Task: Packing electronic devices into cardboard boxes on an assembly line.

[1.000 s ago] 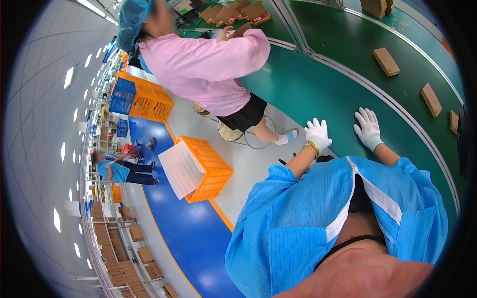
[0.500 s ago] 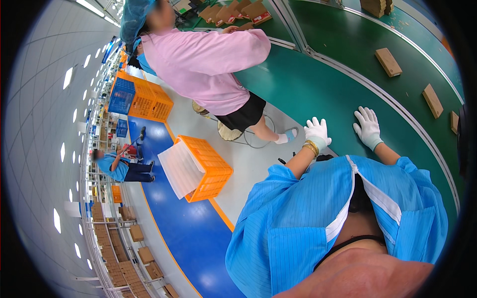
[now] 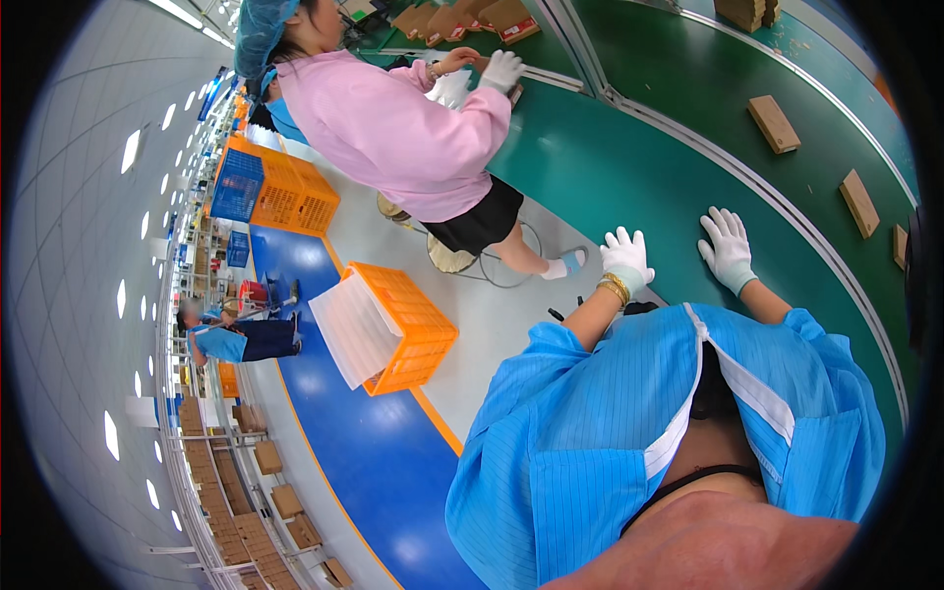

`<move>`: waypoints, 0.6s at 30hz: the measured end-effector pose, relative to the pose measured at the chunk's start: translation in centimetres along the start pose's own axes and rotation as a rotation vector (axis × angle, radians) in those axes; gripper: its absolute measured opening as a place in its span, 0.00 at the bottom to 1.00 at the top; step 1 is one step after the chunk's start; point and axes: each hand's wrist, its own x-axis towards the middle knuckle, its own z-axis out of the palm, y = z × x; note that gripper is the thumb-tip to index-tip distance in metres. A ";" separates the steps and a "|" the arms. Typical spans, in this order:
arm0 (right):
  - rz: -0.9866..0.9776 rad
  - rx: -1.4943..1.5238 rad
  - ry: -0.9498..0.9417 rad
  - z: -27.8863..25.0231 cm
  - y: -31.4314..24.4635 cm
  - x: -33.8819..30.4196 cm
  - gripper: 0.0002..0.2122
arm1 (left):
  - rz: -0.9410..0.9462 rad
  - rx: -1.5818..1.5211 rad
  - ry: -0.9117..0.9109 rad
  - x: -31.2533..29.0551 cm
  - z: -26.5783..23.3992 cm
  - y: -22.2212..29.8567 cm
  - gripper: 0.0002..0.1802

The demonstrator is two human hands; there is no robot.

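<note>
Both of my hands wear white gloves and hold nothing. My left hand (image 3: pixel 627 260) is open at the near edge of the green worktop (image 3: pixel 580 167), fingers spread, with gold bangles on the wrist. Resting flat on the same worktop, my right hand (image 3: pixel 728 248) is open too, its fingers pointing away from me. Beyond a metal rail, small brown cardboard boxes lie on the dark green belt: one box (image 3: pixel 774 124) ahead of my right hand, another box (image 3: pixel 859 204) to its right, and a third box (image 3: pixel 900 244) partly cut off at the right.
A co-worker in a pink top (image 3: pixel 383 128) stands at the left by the worktop, handling something brown. Several brown boxes (image 3: pixel 457 22) lie beyond. An orange crate (image 3: pixel 423 329) with white sheets stands on the floor; stacked crates (image 3: pixel 295 197) and another person (image 3: pixel 241 339) are farther left.
The co-worker in pink has turned, bringing a gloved hand into view over the worktop. The distant person has shifted posture. My hands have stayed in place.
</note>
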 end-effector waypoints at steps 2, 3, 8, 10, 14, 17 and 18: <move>-0.004 -0.004 0.003 0.1 0.0 0.2 0.22 | -0.002 -0.004 0.000 0.1 0.1 -0.1 0.46; -0.005 -0.001 0.001 0.1 -0.1 0.3 0.22 | -0.004 -0.008 0.002 0.2 0.1 -0.2 0.45; 0.005 0.018 -0.011 0.6 0.0 0.6 0.23 | -0.006 -0.023 -0.027 0.6 0.0 -0.4 0.45; 0.068 0.063 -0.005 1.2 0.3 0.6 0.29 | 0.010 -0.030 -0.070 0.8 -0.5 -0.7 0.44; 0.262 0.213 -0.094 0.7 -2.1 3.5 0.42 | -0.016 -0.494 0.160 2.7 1.2 -4.2 0.38; 0.337 0.359 -0.062 0.6 -4.0 5.3 0.46 | -0.162 -0.940 0.261 3.7 2.6 -6.7 0.41; 0.346 0.354 -0.066 0.7 -4.5 5.9 0.46 | -0.208 -0.946 0.313 4.0 2.4 -7.0 0.44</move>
